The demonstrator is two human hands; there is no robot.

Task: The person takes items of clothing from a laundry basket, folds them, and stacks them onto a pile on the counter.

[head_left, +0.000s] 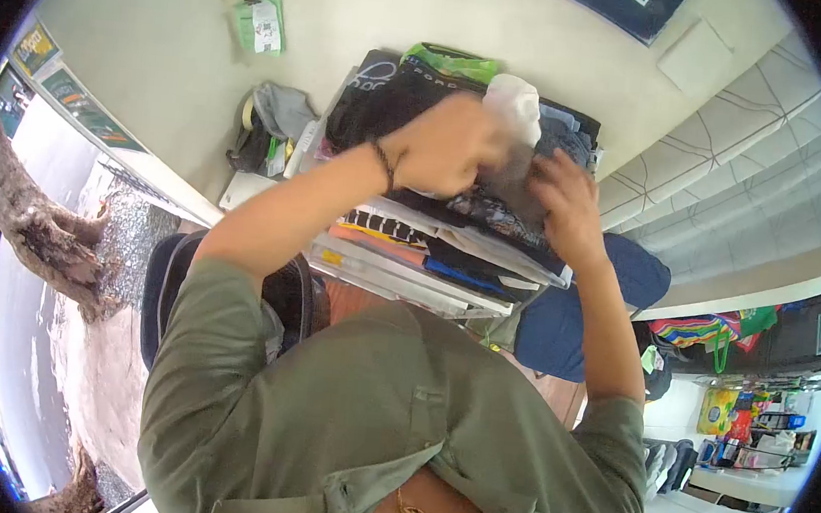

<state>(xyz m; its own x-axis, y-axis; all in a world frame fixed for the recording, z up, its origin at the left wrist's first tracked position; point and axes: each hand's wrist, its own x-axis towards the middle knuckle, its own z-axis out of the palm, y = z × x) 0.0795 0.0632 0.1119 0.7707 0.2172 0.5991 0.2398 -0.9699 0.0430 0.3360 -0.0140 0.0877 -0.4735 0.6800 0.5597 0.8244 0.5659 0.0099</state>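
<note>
My left hand (pixel 448 146), with a dark beaded bracelet at its wrist, is closed over the top of a rack of clothes. What it grips is blurred; a dark grey cloth (pixel 511 180) hangs between my two hands. Just beyond it lies a bundled white cloth (pixel 514 106). My right hand (pixel 567 203) is at the right side of the dark grey cloth, its fingers apart and partly smeared. Under and around the hands are black clothes (pixel 383 110) and a blue-grey garment (pixel 563 133).
Folded clothes fill a lower shelf (pixel 398 292). A grey cap (pixel 285 110) sits at the rack's left. A navy cloth (pixel 554 331) lies at the right, near a curtain (pixel 725 185). A dark bag (pixel 287 295) stands by my left arm.
</note>
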